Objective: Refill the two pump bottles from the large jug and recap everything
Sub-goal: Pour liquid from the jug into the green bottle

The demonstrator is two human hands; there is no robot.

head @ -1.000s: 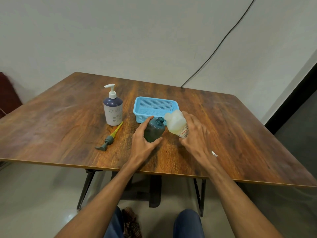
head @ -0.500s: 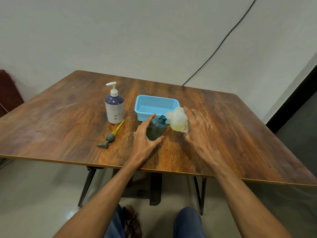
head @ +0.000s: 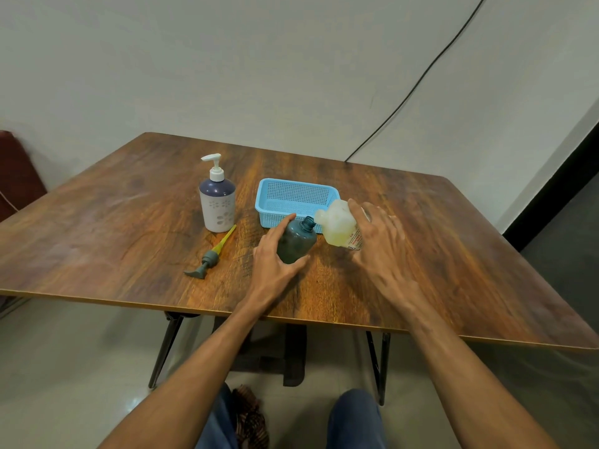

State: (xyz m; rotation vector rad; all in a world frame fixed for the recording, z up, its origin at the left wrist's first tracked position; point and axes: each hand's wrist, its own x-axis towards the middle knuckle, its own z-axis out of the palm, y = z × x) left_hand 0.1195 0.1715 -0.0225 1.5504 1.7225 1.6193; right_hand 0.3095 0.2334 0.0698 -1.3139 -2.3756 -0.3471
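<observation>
My left hand (head: 275, 260) grips a dark green bottle (head: 296, 241) that stands on the table with its neck uncapped. My right hand (head: 381, 241) holds a translucent jug (head: 338, 226) of yellowish liquid, tilted so its mouth sits against the green bottle's open neck. A grey pump head with a yellow tube (head: 210, 254) lies on the table to the left of the green bottle. Further back left stands a white and purple pump bottle (head: 217, 202) with its white pump on.
A light blue mesh basket (head: 295, 197) sits just behind the two held containers. The wooden table (head: 113, 222) has its front edge close to my forearms. A black cable runs down the wall behind. My knees show below the table.
The jug's mouth has stayed at the green bottle's neck. Both hands keep their grips; the view has shifted slightly.
</observation>
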